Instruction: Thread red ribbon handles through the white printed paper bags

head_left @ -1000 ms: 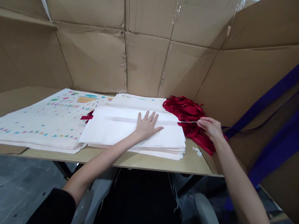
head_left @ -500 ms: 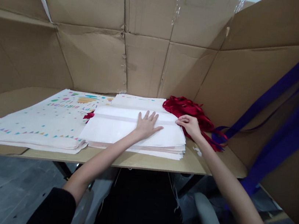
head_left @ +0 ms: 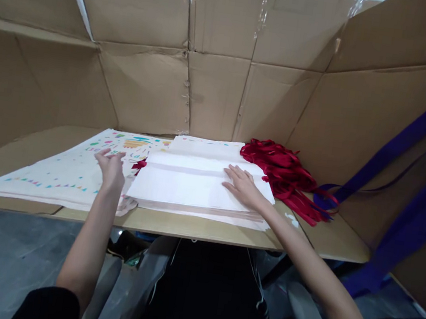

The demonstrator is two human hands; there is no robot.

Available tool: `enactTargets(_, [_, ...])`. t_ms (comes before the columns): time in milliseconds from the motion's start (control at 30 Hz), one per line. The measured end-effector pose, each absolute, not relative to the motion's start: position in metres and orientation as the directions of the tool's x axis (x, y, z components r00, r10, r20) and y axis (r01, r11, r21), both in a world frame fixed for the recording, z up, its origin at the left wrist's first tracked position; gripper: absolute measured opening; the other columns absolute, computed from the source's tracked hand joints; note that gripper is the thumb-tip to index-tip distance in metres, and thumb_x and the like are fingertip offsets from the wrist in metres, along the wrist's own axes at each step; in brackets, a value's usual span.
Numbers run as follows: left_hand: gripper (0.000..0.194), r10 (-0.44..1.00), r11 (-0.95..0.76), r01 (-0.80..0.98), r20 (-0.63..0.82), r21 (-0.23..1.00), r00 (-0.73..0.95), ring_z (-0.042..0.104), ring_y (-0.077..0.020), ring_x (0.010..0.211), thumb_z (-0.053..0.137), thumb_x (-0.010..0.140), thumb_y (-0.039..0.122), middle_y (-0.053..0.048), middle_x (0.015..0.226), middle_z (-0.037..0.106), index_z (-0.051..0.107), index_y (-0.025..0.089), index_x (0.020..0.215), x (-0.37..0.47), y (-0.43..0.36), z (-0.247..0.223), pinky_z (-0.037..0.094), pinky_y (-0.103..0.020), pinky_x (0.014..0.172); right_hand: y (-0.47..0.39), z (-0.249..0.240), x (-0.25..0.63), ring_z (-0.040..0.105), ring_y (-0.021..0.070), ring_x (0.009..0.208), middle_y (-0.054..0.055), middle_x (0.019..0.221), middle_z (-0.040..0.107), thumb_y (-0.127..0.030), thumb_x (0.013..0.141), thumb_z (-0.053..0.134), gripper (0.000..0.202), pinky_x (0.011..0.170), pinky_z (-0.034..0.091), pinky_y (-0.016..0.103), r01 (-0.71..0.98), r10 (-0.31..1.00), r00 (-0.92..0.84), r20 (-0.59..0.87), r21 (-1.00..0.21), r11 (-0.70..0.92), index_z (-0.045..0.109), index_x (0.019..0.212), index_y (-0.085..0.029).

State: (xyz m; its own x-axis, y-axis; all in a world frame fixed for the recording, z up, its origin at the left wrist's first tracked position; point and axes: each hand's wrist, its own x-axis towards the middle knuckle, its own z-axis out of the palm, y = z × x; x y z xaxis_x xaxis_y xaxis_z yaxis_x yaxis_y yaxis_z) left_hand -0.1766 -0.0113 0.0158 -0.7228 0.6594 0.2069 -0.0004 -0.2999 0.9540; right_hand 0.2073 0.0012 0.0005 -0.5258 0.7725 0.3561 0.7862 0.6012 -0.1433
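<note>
The right hand (head_left: 244,185) lies open and palm down on the white stack (head_left: 177,189), its fingers extended toward the left across the top sheet, near that sheet's right edge. The left hand (head_left: 112,166) is open too, with nothing visible in its grasp; its fingers are parted and a little bent, over the printed sheets (head_left: 56,172), and whether they touch the print cannot be told. Those sheets spread out to the left of and under the left hand, showing coloured letters, dots and a row of small triangles along the edge nearest the person. Just to the right of the left hand, a red ribbon piece (head_left: 140,164) sticks out from the left edge of the white stack, which fills the space between the two hands and runs under the right one. A small red tab (head_left: 265,178) shows at the stack's right edge, just beyond the right hand. Farther to the right and beyond that hand lies a tangled heap of red ribbon (head_left: 281,169), with a white scrap (head_left: 291,219) on the counter (head_left: 203,228) on its near side. Blue ribbons (head_left: 410,134) hang well to the right of the right hand, and cardboard walls (head_left: 214,93) stand behind both hands.
</note>
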Motion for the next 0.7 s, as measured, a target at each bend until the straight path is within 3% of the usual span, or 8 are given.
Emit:
enactTargets(100, [0.034, 0.765, -0.205, -0.328, -0.058, 0.922, -0.641, 0.061, -0.0116, 0.077, 0.051, 0.07, -0.006, 0.001, 0.075, 0.054, 0.043, 0.018, 0.092, -0.179, -0.019, 0.014, 0.05, -0.025, 0.077, 0.008, -0.001, 0.2, 0.027, 0.0312, 0.14, 0.013, 0.15, 0.036, -0.048, 0.096, 0.031, 0.054, 0.111, 0.022, 0.053, 0.827, 0.803, -0.482, 0.35, -0.119, 0.549, 0.043, 0.14, -0.019])
enactTargets(233, [0.043, 0.802, -0.202, -0.429, -0.104, 0.88, -0.589, 0.064, -0.0114, 0.071, 0.052, 0.069, -0.011, -0.001, 0.077, 0.059, 0.04, 0.018, 0.098, -0.165, -0.02, 0.014, 0.053, -0.024, 0.072, 0.017, -0.003, 0.196, 0.032, 0.0304, 0.138, 0.012, 0.148, 0.04, -0.048, 0.096, 0.031, 0.053, 0.109, 0.025, 0.05, 0.84, 0.794, -0.476, 0.378, -0.07, 0.538, 0.045, 0.138, -0.02])
enactTargets(467, [0.055, 0.808, -0.186, -0.426, -0.109, 0.885, -0.579, 0.066, -0.0115, 0.067, 0.062, 0.064, -0.011, -0.001, 0.09, 0.058, 0.042, 0.02, 0.105, -0.169, -0.016, 0.01, 0.054, -0.025, 0.067, 0.018, -0.014, 0.195, 0.035, 0.0277, 0.136, 0.01, 0.146, 0.044, -0.046, 0.097, 0.025, 0.052, 0.109, 0.025, 0.048, 0.866, 0.771, -0.448, 0.453, 0.005, 0.501, 0.047, 0.137, -0.02])
enactTargets(700, [0.061, 0.829, -0.195, -0.431, -0.087, 0.881, -0.553, 0.064, -0.0113, 0.065, 0.052, 0.061, -0.014, 0.0, 0.08, 0.061, 0.041, 0.021, 0.109, -0.174, -0.009, 0.009, 0.052, -0.022, 0.064, 0.02, -0.02, 0.195, 0.037, 0.0276, 0.135, 0.01, 0.143, 0.047, -0.046, 0.097, 0.024, 0.052, 0.107, 0.027, 0.048, 0.862, 0.735, -0.446, 0.511, 0.025, 0.506, 0.049, 0.134, -0.02])
